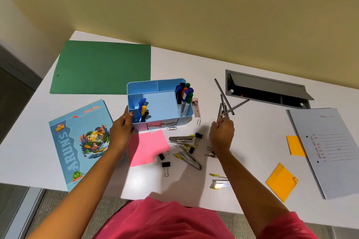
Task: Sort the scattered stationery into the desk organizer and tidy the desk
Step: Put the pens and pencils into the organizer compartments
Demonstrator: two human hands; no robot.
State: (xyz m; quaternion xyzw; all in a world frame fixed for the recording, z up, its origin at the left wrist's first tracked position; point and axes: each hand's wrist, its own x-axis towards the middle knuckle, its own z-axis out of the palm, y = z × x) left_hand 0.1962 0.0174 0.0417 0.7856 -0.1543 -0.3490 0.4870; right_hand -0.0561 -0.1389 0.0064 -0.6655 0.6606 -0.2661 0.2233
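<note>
Left hand (121, 129) grips left wall of blue organizer (182, 119), sat mid-worktop (256, 137). Right hand (223, 134) curled, pinching near ends of pencils (225, 104) fanned out just right of organizer. Markers (184, 97) stand in right compartment, pens (142, 109) front-left. Binder clips (182, 147) and pink sticky notes (147, 146) lie loose in front.

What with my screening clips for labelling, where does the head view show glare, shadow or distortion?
Head view: glare burns out a metal clip near the desk's front edge; the left hand and right hand throw soft shadows, one darkening the pink note; the wide lens skews the desk edges; print on the grey file is smeared.
</note>
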